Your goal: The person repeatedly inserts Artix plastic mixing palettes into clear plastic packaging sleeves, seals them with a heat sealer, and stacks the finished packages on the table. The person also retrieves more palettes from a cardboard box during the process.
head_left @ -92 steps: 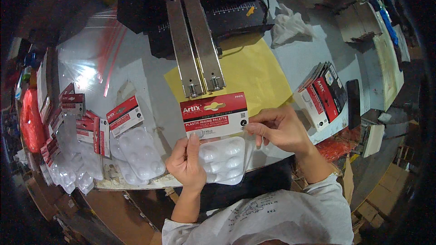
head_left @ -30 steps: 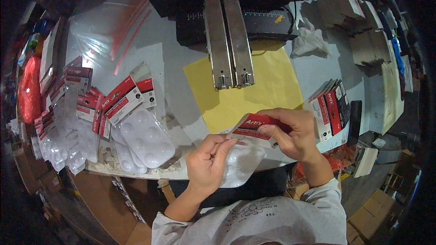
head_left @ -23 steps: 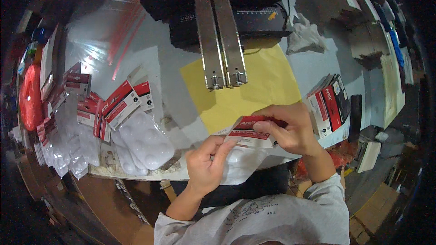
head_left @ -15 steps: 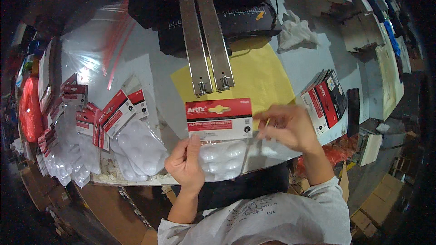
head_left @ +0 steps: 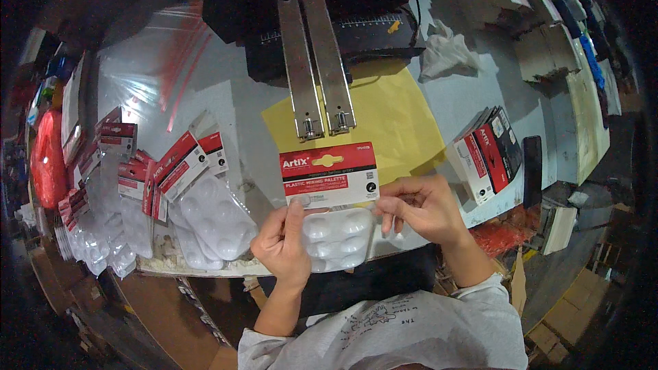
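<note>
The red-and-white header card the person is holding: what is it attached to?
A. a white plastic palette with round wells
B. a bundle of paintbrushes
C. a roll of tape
A: below the header card, between the left hand and right hand, sits a white plastic palette with round wells.

Grey worktable (head_left: 473, 89), cardboard boxes (head_left: 548, 329) on floor.
</note>
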### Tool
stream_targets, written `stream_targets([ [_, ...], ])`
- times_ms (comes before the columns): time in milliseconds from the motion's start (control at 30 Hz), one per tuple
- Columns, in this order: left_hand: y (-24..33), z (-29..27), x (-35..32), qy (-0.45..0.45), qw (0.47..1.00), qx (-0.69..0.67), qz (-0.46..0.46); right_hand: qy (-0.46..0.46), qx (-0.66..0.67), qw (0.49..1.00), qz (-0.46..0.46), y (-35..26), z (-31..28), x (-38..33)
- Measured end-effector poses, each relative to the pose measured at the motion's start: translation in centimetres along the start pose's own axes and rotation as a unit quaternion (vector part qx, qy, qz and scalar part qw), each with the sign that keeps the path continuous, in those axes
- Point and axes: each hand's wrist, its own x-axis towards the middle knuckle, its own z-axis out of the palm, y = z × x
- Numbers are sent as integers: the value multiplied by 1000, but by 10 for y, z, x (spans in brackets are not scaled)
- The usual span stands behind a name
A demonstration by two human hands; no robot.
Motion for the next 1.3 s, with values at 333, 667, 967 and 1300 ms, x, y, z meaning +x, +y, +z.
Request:
stream_targets([
  [333, 2, 1, 5, -40, 999, -25, -12, 15, 94, 995, -26, 16, 10, 11],
  [667, -7, 29, 62, -51, 997, 56, 10, 85, 202, 973, -77, 19, 16, 68],
  [967, -10, -20, 66, 0, 977, 212, 30, 363, -366, 821, -244, -16, -37, 6],
  [1300, -21, -135, 82, 124, 968, 214, 53, 380, -567, 705, -194, 41, -130, -31],
])
